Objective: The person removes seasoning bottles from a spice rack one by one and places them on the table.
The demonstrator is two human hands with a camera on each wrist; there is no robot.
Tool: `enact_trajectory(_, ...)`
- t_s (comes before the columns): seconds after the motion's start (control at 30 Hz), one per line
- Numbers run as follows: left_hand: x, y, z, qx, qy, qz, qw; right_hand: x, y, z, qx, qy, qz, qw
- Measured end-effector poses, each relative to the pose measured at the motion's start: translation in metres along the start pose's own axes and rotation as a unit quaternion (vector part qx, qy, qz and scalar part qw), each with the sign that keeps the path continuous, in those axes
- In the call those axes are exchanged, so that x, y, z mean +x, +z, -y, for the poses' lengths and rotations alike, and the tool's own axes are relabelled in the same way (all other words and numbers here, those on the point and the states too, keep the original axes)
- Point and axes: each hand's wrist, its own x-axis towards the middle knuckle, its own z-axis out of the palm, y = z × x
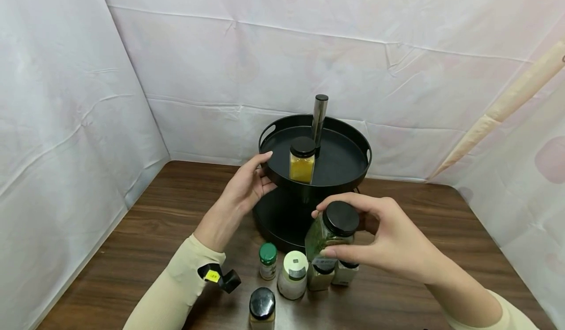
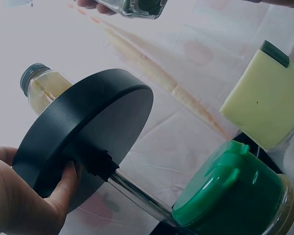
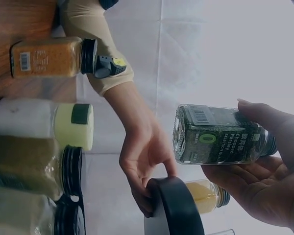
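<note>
My right hand holds a jar of chopped parsley with a black lid, tilted, in front of the black two-tier round tray. Its label shows in the right wrist view. With the thumb over the rim and the fingers underneath, my left hand grips the left side of the upper tier. On that tier stands a jar of yellow spice with a black lid, just in front of the metal post. The lower tier is partly hidden under the upper one.
Before the tray, on the wooden table, stand a green-capped bottle, a pale-lidded white jar, an orange-brown spice jar and two more black-lidded jars. White cloth hangs behind and at both sides.
</note>
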Motion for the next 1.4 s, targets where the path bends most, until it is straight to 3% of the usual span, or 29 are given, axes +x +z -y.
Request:
enact_trajectory(0.4,0.000,0.001,0.000,0.000,0.002,0.002,1.0000,-0.014,0.014,-0.010,0.023,0.006,-0.014,1.000)
enact_trajectory(0.63,0.000,0.000,0.001,0.003,0.003,0.001,1.0000,-0.022,0.015,-0.012,0.020,-0.036,-0.032,0.999)
enact_trajectory(1.03,0.000,-0.001,0.001,0.007,0.005,0.003,1.0000,-0.029,0.018,-0.012,0.030,-0.044,-0.036,0.998)
enact_trajectory(1.4,0.001,0.000,0.001,0.008,0.008,0.006,0.9999,-0.035,0.020,-0.015,0.041,-0.014,-0.021,0.999)
